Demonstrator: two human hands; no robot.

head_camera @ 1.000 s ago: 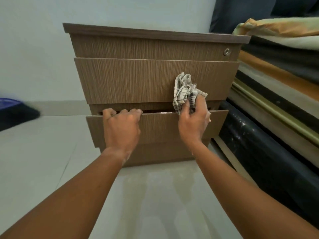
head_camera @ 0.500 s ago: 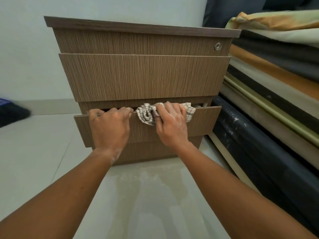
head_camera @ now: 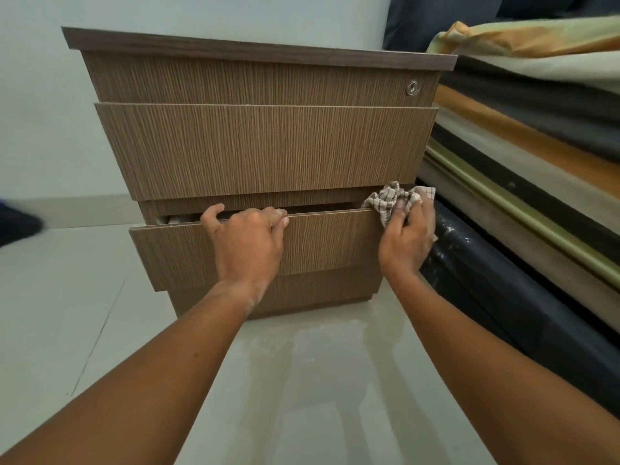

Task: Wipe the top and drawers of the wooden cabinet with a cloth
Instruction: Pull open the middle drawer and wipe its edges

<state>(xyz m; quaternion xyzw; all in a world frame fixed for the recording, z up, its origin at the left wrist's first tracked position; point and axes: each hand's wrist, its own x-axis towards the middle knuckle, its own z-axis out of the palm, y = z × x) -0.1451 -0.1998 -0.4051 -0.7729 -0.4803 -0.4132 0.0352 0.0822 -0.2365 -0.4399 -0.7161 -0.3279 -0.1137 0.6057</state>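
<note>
**Head view: cloth at the right end of the open drawer's top edge**

Nearest the camera, two bare forearms reach forward over the pale floor [head_camera: 318, 380]. The left hand [head_camera: 248, 245] is curled shut over the top edge of the bottom drawer [head_camera: 188, 253], gripping it near the middle; that drawer stands pulled out a little from the wooden cabinet [head_camera: 261, 149]. The right hand [head_camera: 407, 239] is closed on the checked cloth [head_camera: 391, 199], pressing it against the drawer's top edge at its far right corner, just beside the dark bedding [head_camera: 503, 297] stacked alongside. That edge runs left to right, so almost all of its length lies to the left of the cloth, toward the holding hand. The next stroke probably has to travel leftward along that axis, and the left hand sits in its path. Farther back, the middle drawer front and the lock [head_camera: 412, 87] on the top drawer are shut and untouched.
</note>
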